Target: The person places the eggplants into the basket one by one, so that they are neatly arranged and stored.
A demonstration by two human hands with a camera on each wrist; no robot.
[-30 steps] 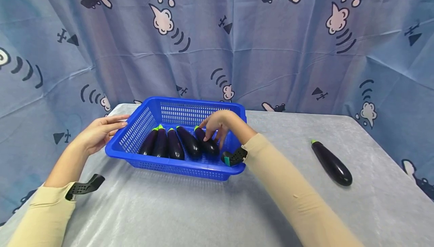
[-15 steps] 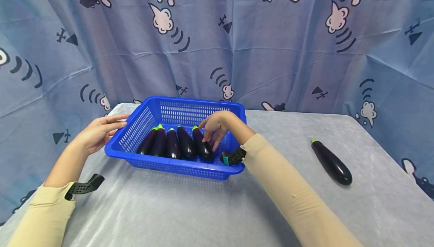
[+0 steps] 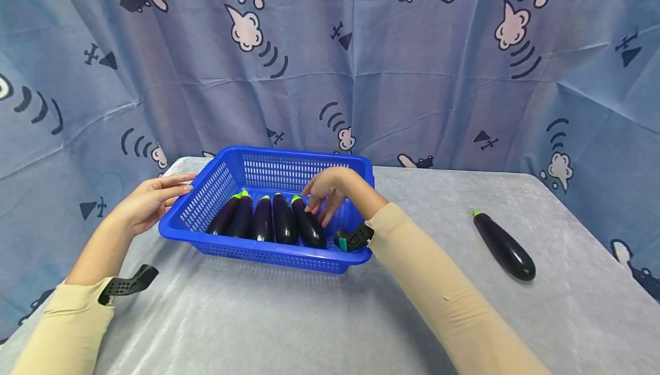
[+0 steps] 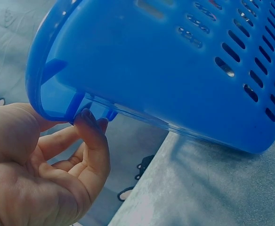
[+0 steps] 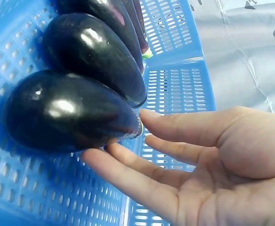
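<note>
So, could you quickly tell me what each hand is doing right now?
Left hand: open, touching the basket rim.
Right hand: open, fingers against the rightmost eggplant.

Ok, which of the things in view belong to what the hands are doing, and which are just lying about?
In the job:
- blue basket, left hand at its left rim
- five eggplants in a row inside it
- right hand, straight fingers against the rightmost eggplant
- loose eggplant on the table, to the right, probably also part of it

Just there:
- grey table cover
- blue printed curtain
</note>
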